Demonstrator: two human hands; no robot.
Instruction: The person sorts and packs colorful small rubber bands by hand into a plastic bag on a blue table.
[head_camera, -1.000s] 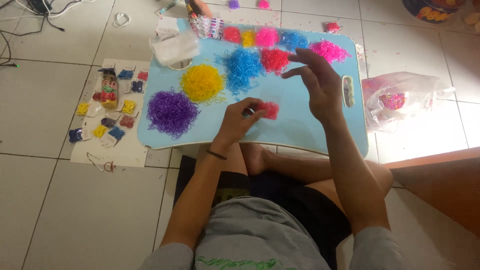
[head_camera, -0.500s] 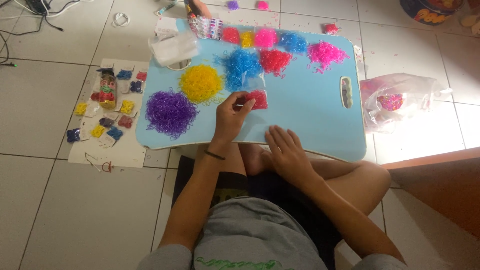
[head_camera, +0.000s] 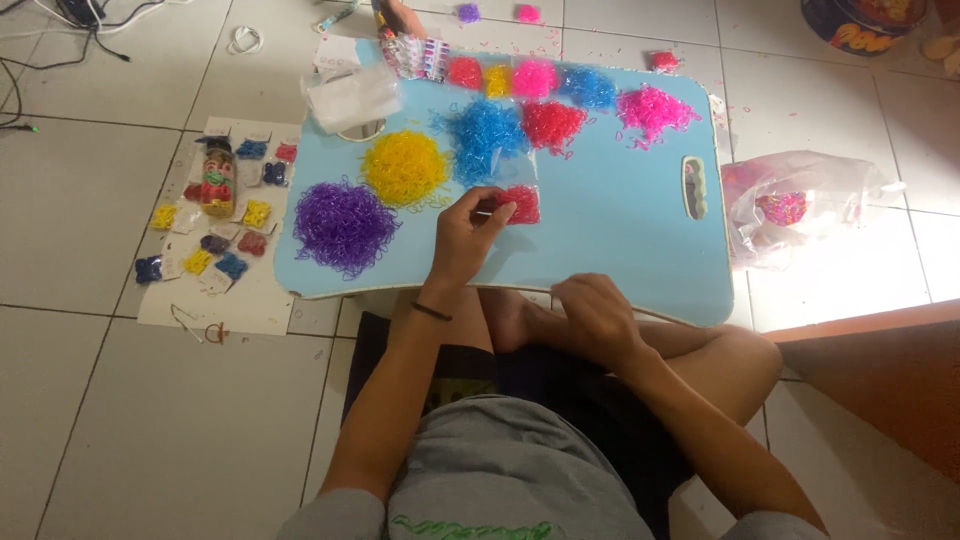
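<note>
My left hand (head_camera: 465, 235) pinches a small clear bag of red rubber bands (head_camera: 518, 203) above the light blue board (head_camera: 620, 230). My right hand (head_camera: 592, 318) has its fingers curled at the board's near edge, over my crossed legs; nothing shows in it. On the board lie loose heaps of small rubber bands: purple (head_camera: 343, 225), yellow (head_camera: 404, 167), blue (head_camera: 483, 132), red (head_camera: 552, 122) and pink (head_camera: 652, 108). Small filled bags in red, yellow, pink and blue line the far edge (head_camera: 530, 78).
Left of the board a white sheet (head_camera: 240, 300) carries several small coloured packets and a bottle (head_camera: 217, 182). A clear plastic bag (head_camera: 800, 200) lies on the tiles to the right. Cables (head_camera: 70, 30) run at the far left. A wooden ledge (head_camera: 880, 380) stands at right.
My right hand came down from above the far heaps to the board's near edge and curled its fingers. My left hand shifted the red bag slightly up and left.
</note>
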